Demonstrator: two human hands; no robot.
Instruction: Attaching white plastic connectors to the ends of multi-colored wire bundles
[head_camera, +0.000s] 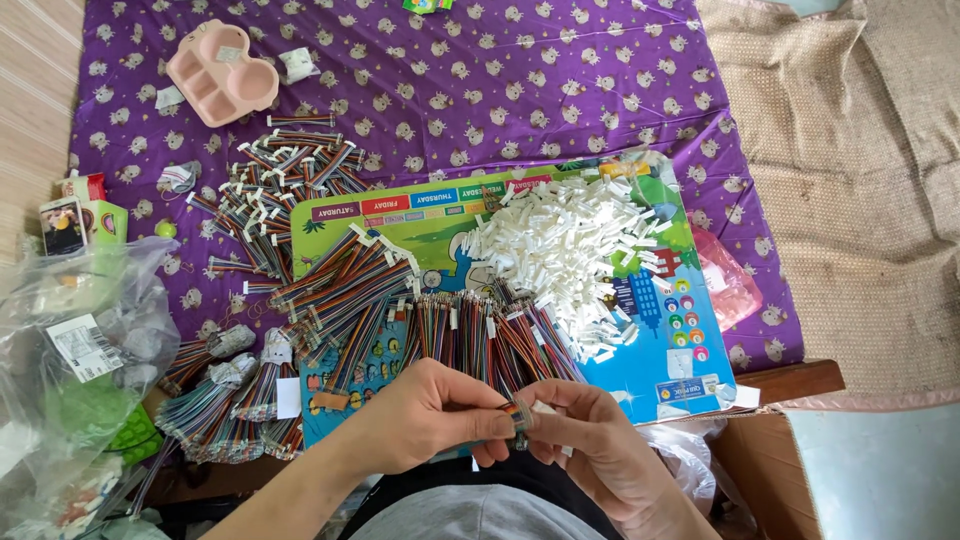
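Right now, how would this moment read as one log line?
left hand: pinches ribbon cable end | right hand: at same cable end | white connectors: piled on board

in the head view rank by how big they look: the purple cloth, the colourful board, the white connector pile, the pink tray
1. purple cloth
2. colourful board
3. white connector pile
4. pink tray

The tray lies farthest from the camera, so it may look somewhat smaller than it is.

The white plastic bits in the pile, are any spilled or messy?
A little. The white connector pile sits heaped on the colourful board, and some pieces have strayed loose toward its lower right edge. Both hands, left hand and right hand, pinch one wire bundle.
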